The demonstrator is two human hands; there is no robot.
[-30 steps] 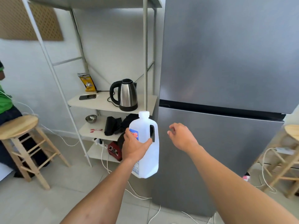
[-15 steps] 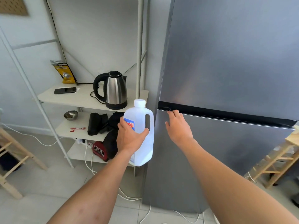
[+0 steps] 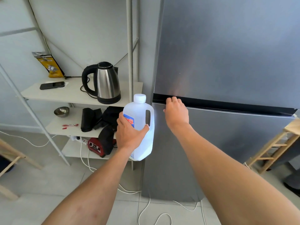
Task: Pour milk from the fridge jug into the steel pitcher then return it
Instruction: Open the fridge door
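Note:
My left hand (image 3: 129, 133) grips a white plastic milk jug (image 3: 142, 120) around its body; the jug is upright, capped, with a blue and red label, held just left of the fridge. The grey steel fridge (image 3: 227, 62) fills the right half of the view with both doors closed. My right hand (image 3: 176, 112) rests on the top edge of the lower door (image 3: 227, 135), its fingers hooked into the dark gap between the two doors. No steel pitcher is in sight.
A white metal shelf rack (image 3: 78, 95) stands left of the fridge with a steel kettle (image 3: 105, 83), a phone (image 3: 52, 85), a yellow bag (image 3: 50, 65), a small steel bowl (image 3: 61, 111) and black items. White cables trail on the floor. A wooden stool (image 3: 276, 143) stands at right.
The view came closer to the fridge. My right hand moved from the air up to the gap above the lower door and curled its fingers into it. The jug stayed in my left hand.

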